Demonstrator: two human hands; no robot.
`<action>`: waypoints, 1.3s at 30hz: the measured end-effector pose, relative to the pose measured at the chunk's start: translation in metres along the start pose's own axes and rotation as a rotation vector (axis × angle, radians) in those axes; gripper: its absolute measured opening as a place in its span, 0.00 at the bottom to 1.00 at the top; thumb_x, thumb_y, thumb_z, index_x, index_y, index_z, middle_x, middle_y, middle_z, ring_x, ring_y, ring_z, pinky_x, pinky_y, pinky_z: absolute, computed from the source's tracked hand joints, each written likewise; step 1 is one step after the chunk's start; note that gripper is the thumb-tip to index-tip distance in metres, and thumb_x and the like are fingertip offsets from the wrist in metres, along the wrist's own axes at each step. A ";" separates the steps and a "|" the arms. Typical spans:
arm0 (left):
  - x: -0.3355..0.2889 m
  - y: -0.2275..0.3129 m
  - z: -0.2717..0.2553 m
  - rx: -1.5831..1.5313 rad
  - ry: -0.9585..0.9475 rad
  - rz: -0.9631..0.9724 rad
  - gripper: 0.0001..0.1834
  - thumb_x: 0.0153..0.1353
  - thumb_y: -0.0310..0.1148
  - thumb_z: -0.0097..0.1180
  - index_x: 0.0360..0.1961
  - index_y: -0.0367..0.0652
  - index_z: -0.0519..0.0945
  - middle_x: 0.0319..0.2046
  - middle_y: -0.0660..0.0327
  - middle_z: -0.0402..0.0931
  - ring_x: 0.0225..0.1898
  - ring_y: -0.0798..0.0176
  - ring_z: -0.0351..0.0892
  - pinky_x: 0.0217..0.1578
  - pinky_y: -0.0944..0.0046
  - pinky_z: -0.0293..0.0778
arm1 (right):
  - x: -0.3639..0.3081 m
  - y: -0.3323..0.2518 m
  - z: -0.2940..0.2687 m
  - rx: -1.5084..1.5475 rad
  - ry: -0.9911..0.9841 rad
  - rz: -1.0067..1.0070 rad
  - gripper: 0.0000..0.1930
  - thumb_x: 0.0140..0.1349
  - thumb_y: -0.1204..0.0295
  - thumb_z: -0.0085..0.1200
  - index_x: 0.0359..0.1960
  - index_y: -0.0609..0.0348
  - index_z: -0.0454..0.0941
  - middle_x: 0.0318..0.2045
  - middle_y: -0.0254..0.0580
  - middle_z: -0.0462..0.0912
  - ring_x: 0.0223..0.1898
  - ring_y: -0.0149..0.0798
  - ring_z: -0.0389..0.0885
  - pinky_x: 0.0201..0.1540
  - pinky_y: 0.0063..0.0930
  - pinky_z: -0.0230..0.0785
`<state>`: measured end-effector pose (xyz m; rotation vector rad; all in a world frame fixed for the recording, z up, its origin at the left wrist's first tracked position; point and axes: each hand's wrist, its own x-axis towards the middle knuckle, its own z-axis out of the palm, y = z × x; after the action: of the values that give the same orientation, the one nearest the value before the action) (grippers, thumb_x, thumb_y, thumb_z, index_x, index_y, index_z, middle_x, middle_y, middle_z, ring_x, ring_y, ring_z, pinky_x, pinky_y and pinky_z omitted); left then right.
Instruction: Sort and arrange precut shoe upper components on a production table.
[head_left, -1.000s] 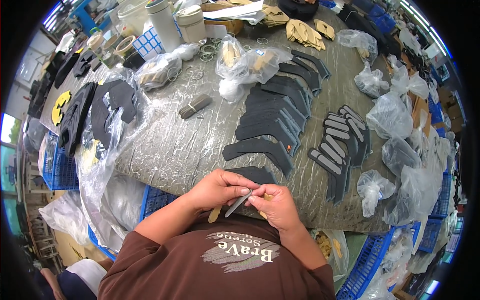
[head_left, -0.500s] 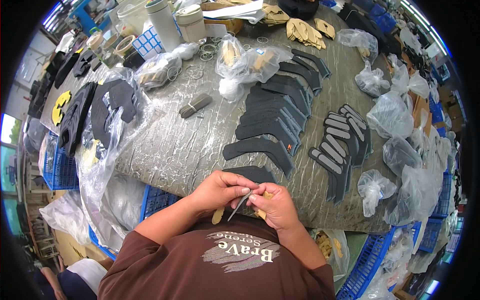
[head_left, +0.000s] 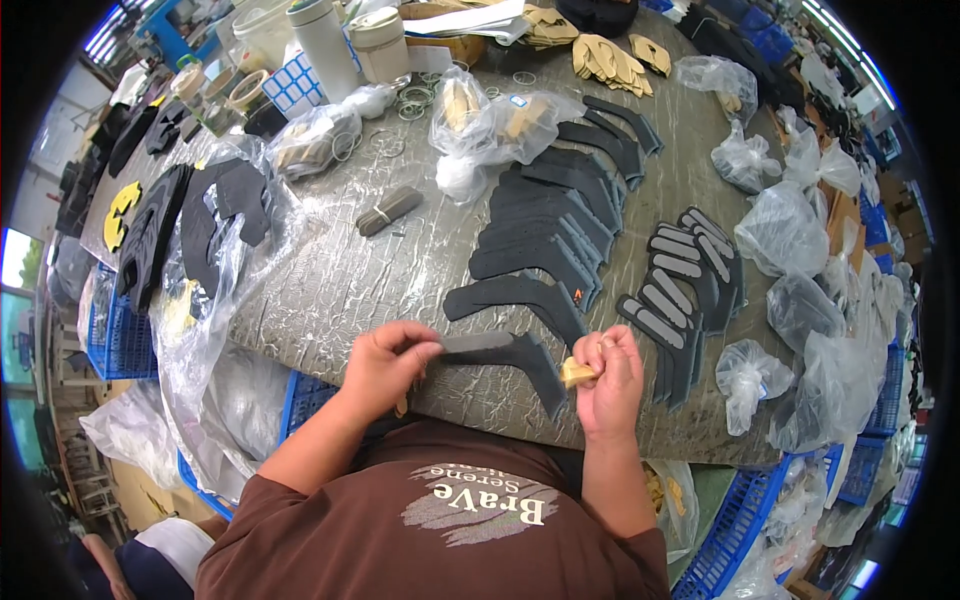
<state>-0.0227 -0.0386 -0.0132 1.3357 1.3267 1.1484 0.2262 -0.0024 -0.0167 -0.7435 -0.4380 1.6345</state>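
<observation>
My left hand [head_left: 385, 368] is closed, pinching the end of a thin grey strip [head_left: 475, 343] between thumb and fingers. The strip reaches right over the upper edge of the nearest dark, bent fabric piece [head_left: 515, 358]; whether it touches cannot be seen. A bit of tan material [head_left: 402, 405] shows below this hand. To the right, my right hand [head_left: 610, 380] is closed around small tan pieces [head_left: 574, 373], held just past the dark piece's right end. Beyond them, several similar dark bent pieces [head_left: 545, 255] lie overlapped in a row going away from me.
Dark pieces with grey strips on them [head_left: 665, 300] lie right of the row. A banded grey bundle [head_left: 390, 212] is farther left. Plastic bags [head_left: 785, 225] line the table's right side; cups and a tumbler [head_left: 325, 50] stand at the back left. Blue crates [head_left: 725, 540] are below.
My hands have parted from in front of my chest and moved forward. The left took the grey strip over the nearest dark piece; the right moved rightward with the tan pieces.
</observation>
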 end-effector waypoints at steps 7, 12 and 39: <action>0.022 0.004 0.010 -0.056 -0.056 -0.432 0.03 0.55 0.23 0.59 0.32 0.35 0.80 0.20 0.67 0.75 0.18 0.76 0.70 0.19 0.76 0.66 | -0.009 0.001 0.009 -1.336 -0.306 -0.470 0.04 0.51 0.73 0.62 0.29 0.54 0.78 0.18 0.33 0.70 0.19 0.31 0.72 0.20 0.27 0.62; 0.027 0.008 0.016 0.094 -0.116 -0.488 0.06 0.56 0.27 0.59 0.31 0.35 0.81 0.19 0.65 0.76 0.18 0.75 0.72 0.20 0.72 0.69 | -0.015 0.018 -0.009 -1.755 -0.477 -0.729 0.09 0.46 0.73 0.62 0.31 0.53 0.80 0.18 0.35 0.69 0.19 0.38 0.73 0.20 0.33 0.65; 0.026 0.009 0.023 0.666 -0.136 -0.029 0.05 0.50 0.28 0.60 0.28 0.38 0.81 0.24 0.49 0.77 0.26 0.52 0.78 0.29 0.61 0.73 | -0.014 0.020 -0.010 -1.790 -0.485 -0.731 0.09 0.49 0.74 0.58 0.33 0.58 0.78 0.44 0.37 0.80 0.23 0.38 0.78 0.25 0.30 0.71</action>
<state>0.0017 -0.0121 -0.0076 1.8137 1.6944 0.5873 0.2199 -0.0216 -0.0339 -1.1522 -2.3166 0.3256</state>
